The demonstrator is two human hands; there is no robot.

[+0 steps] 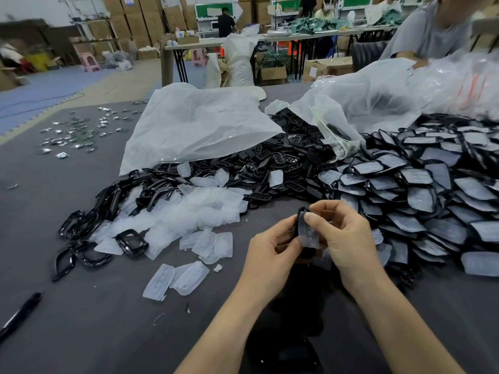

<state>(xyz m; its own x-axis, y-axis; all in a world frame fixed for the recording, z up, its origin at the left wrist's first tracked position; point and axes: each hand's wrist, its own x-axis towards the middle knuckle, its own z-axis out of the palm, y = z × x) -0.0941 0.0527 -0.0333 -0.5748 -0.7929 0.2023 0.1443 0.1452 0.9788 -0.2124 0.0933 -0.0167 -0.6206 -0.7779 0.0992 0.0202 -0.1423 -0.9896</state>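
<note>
Step in hand, my read: seating clear pad (310, 234) into blk frame (300, 215). Both are held just above the table (81, 319), at 5 o'clock from view centre.

L hand (270, 255) is curled round blk frame from below. R hand (348, 238) pinches clear pad's top edge, thumb + forefinger, other fingers curled. Fingers hide the join, so can't tell if it's part-seated.

Doing it well:
- L only steadies, opening facing you.
- R lines pad bumps w/ the opening, starts at one corner, walks thumb round the rim till the lip sits flush.
- Don't stretch it. Pad looks soft and prob buckles or pops out the opp side.
- Check no edge is folded under before it goes on the done pile.

Counts, big→small, clock taken from the hands:
- table: 1
- white bags (194, 125): 2, at 11 and 1 o'clock; blk parts spill at their near ends
- clear bag stack (459, 85), 1–2 o'clock: count n/a, blurred
- done pile (418, 198), 2–3 o'clock: prob hundreds, too many to count
- blk inserts (283, 160) w/ holes, 12 o'clock: heap, uncountable
- loose pads (194, 211), 9–10 o'clock: dozens, plus 2–3 lying apart at 8
- empty frames (89, 220), 9 o'clock: a dozen-plus, overlapped
- PCBs (75, 133), far 10 o'clock: few dozen, too small for an exact no.
- pen (19, 311), 8 o'clock, near table edge: 1
- in hand: 1 frame, 1 pad
</note>
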